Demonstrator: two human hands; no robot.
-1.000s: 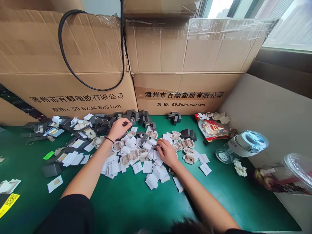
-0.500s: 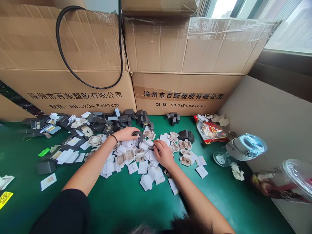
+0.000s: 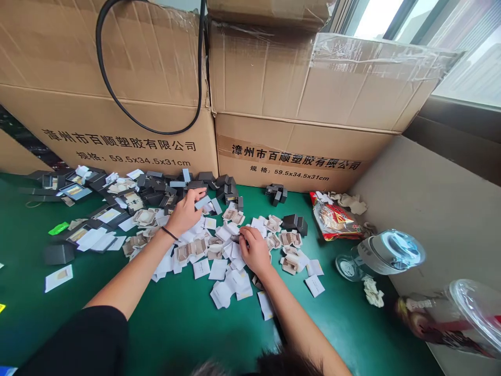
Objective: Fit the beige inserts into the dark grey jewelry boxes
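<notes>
My left hand reaches over the back of a pile of small boxes and papers. Its thumb and fingers close on a small blue-grey box, with a similar pale flap beside it. My right hand is curled at the middle of the heap of white paper cards. A small dark thing shows at its fingertips, mostly covered, so its kind is unclear. Crumpled beige paper inserts lie between both hands. Dark small boxes, some opened, are heaped beyond my left hand.
Large cardboard cartons wall off the back of the green table, with a black cable loop hanging before them. At right are a red snack bag, a clear bottle, crumpled tissue and a lidded plastic container.
My left hand has moved left and back from the middle of the pile, now with a blue-grey box at its fingers. My right hand stays at the paper heap. The view has tilted slightly.
</notes>
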